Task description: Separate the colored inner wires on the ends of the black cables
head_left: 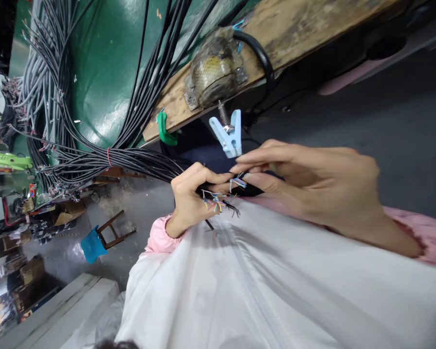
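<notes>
White garment (294, 291) right up close, filling most of the bottom, bit creased, with pink sleeves (160, 235) at both wrists. Just above that, both hands near the middle, close together, off the edge of the green table (101, 68).

Left hand (192, 189): curled mostly closed around the end of a black cable bundle (145, 162), with stripped coloured wires (214, 201) fanned out under the fingers, plus one dark cable tip (210, 225) lower down over the garment. Right hand (319, 179): thumb and fingertips pinched almost together on a single cable end (239, 183), frayed out into little coloured strands, right beside the left fingertips. Can't tell how firm a pinch.

Bundle cinched with a red tie (108, 156), then splaying out over the table. More loose black and grey cables (39, 92) at the far left.

Just above the fingers, a light-blue clip-like piece (232, 144) on a metal shaft (223, 112), coming off a grubby, taped-up motor-looking thing (212, 72) on a wooden board (294, 29). Green clamp-like bit (164, 131) on the board's edge. Down left, blue stool (93, 245) on the grey floor (141, 208).
</notes>
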Available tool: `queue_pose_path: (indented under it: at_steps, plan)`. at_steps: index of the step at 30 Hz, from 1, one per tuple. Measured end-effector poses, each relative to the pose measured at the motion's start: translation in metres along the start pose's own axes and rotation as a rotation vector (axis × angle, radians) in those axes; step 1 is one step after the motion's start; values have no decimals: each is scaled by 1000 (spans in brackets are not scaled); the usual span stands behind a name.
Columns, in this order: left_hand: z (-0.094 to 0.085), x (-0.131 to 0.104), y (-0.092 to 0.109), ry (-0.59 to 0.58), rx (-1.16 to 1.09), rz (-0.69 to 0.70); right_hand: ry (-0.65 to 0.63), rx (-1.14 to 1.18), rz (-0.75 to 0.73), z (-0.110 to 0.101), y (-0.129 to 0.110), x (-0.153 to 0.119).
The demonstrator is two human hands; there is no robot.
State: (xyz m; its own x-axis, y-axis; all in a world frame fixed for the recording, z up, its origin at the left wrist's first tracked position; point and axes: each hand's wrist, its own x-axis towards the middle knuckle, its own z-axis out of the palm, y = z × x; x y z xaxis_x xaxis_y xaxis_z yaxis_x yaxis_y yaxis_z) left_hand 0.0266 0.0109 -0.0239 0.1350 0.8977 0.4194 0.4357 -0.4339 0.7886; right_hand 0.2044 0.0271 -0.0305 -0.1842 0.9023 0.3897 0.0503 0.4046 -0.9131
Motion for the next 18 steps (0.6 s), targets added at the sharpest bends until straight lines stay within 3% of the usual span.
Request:
queue_pose_path:
  at_steps: [5,10,15,18]
  plan:
    - [1,-1,-2,-14,16,-15,73,-112,-52,4,-7,-1]
    - [1,-5,-5,-40,-7,-121,141,-274,-262,15,-6,-4]
    - [-4,-8,-1,-37,-53,-146,306,-365,-230,15,6,-5]
    - [-4,-4,2,-7,-68,-84,245,-282,-287,14,11,-4]
